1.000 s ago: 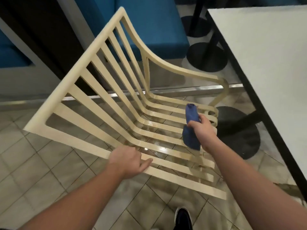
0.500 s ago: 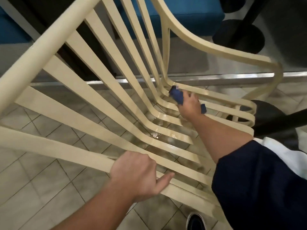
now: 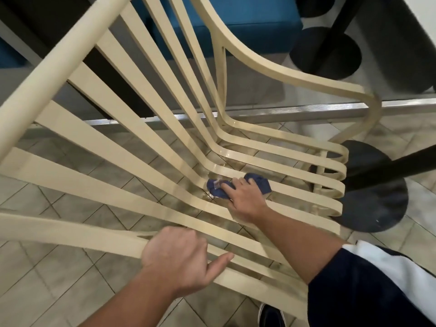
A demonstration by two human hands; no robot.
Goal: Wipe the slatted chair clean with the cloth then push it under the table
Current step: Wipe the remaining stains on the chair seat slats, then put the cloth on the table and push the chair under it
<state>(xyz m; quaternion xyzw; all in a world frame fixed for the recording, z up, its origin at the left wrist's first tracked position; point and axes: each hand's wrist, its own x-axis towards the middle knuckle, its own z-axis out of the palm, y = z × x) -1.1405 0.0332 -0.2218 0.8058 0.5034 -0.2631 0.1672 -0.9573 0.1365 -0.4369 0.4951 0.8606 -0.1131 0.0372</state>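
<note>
Chair [image 3: 59, 62]: cream, glossy, curved slats; fills the frame.
Cloth [image 3: 259, 182]: blue, bunched, on a seat slat near the bend, centre right.
Right hand [image 3: 245, 199]: fingers curled over cloth, pressing it down.
Left hand [image 3: 174, 258]: fingers gripping lowest slat, thumb out.
Floor [image 3: 59, 279]: beige tiles; round black base [image 3: 377, 197] just right of chair.

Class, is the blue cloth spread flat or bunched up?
Bunched up: the cloth sits crumpled under the right hand.

Crumpled blue cloth [image 3: 260, 184] lies on the seat of the cream slatted chair [image 3: 283, 75].
</note>
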